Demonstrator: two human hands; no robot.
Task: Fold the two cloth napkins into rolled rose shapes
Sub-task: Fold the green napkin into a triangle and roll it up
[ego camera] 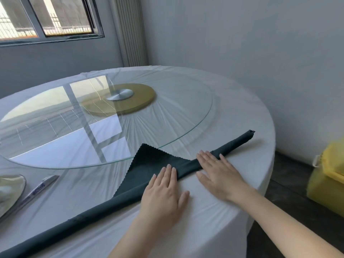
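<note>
One dark napkin [152, 164] rolled, two flat hands, left hand [163, 192], right hand [219, 175], pressing

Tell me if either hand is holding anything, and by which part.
Nothing is gripped. The left hand and right hand lie flat, fingers straight, pressing on the rolled edge of the dark napkin near its middle.

We record a round white-clothed table [232, 118] bearing a glass turntable [149, 127]. On the turntable's near side lie a part-rolled dark green napkin [149, 162], a plate [9, 192] and a printed paper sleeve [37, 190].
</note>
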